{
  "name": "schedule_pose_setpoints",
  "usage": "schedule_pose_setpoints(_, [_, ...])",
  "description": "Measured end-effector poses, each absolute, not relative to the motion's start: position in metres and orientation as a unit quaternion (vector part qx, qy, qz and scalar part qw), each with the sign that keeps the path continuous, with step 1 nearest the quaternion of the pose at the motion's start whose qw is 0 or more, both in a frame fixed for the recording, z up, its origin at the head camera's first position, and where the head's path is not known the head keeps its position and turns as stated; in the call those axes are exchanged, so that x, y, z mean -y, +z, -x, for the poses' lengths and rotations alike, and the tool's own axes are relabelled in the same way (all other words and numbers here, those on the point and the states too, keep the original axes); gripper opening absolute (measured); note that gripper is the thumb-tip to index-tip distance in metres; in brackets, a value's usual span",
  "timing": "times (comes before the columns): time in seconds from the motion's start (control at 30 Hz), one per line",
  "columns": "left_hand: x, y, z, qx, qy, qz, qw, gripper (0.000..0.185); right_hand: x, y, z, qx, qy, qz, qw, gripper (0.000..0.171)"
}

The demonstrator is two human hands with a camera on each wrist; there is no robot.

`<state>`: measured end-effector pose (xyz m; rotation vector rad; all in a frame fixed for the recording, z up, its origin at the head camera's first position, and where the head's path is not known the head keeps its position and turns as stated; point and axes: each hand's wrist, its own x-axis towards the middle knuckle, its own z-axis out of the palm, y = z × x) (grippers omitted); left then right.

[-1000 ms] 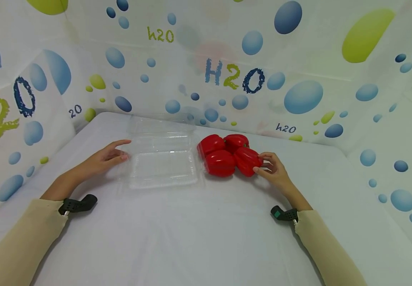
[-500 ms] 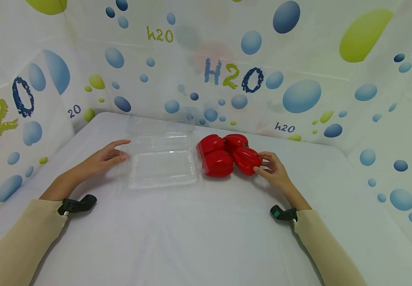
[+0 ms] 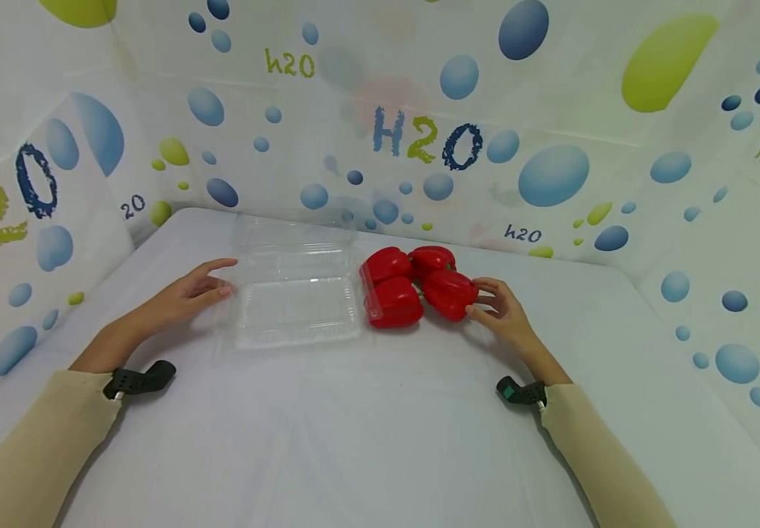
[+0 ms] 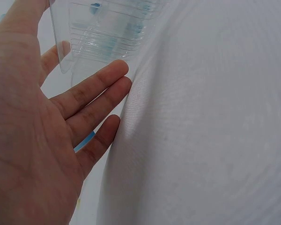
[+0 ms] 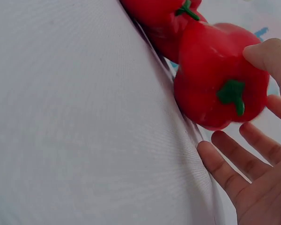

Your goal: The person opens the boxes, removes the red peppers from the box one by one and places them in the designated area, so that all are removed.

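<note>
A clear plastic clamshell container (image 3: 300,304) lies with its lid up at the back. My left hand (image 3: 191,293) is at its left edge, index finger and thumb apart, fingertips right at the rim. In the left wrist view the other fingers (image 4: 100,96) extend past the container's side, over the cloth. Several red bell peppers with green stems are grouped right of the container. My right hand (image 3: 501,308) touches the right-hand bell pepper (image 3: 448,295); in the right wrist view the thumb rests on its side, the other fingers spread. The near-left bell pepper (image 3: 394,302) overlaps the container's right edge.
A white cloth (image 3: 353,425) covers the table. Behind it hangs a white curtain (image 3: 327,110) with blue and green drops and H2O lettering. Two further bell peppers, one at back left (image 3: 386,264) and one at back right (image 3: 432,259), stand behind the front pair.
The near-left bell pepper has rolled slightly left, and its stem now shows on its right side. The right-hand bell pepper has turned a little. Both hands stay nearly still.
</note>
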<state>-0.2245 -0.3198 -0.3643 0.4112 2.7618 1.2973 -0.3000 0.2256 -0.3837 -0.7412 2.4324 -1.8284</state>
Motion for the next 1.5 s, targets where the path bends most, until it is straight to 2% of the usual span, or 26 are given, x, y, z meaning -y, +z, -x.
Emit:
schedule_pose_setpoints(0.53, [0.3187, -0.3634, 0.2238, -0.897, 0.419, -0.138, 0.028, 0.059, -0.2255, -0.3832, 0.2999, -0.768, -0.593, 0.242, 0.017, 0.057])
schedule_pose_setpoints(1.5, [0.3215, -0.363, 0.2205, -0.895, 0.42, -0.15, 0.017, 0.056, -0.224, -0.3852, 0.3013, -0.775, -0.586, 0.237, 0.014, 0.051])
